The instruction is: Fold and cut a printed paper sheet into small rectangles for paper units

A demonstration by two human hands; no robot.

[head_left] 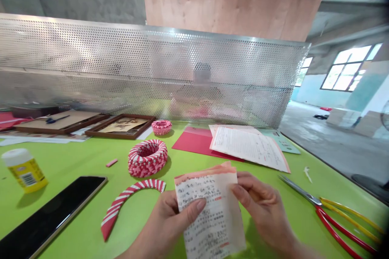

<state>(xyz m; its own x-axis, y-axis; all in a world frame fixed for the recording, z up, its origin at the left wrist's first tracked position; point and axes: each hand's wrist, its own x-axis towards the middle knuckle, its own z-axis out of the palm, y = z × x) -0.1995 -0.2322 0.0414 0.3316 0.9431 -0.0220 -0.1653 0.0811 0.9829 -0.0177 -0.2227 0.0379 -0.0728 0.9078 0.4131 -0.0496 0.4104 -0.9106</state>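
Between my hands is a sheet of printed paper [212, 218] with handwriting on it and an orange-tinted top edge; it looks folded. My left hand [179, 214] pinches its left side, thumb on the front. My right hand [261, 202] grips the upper right edge between thumb and fingers. Left of my left hand lies a curved strip of red-and-white folded paper [127, 198] with a pointed end. Behind it sits a thick ring of folded red-and-white paper [148, 158], and a smaller ring [161, 127] stands farther back.
Scissors [319, 202] with red and yellow handles lie at the right. Printed sheets [249, 147] overlap red paper [191, 141] at the back. A phone [51, 218] and glue stick [24, 170] are left. Wooden frames [121, 125] stand before a perforated metal panel [152, 73].
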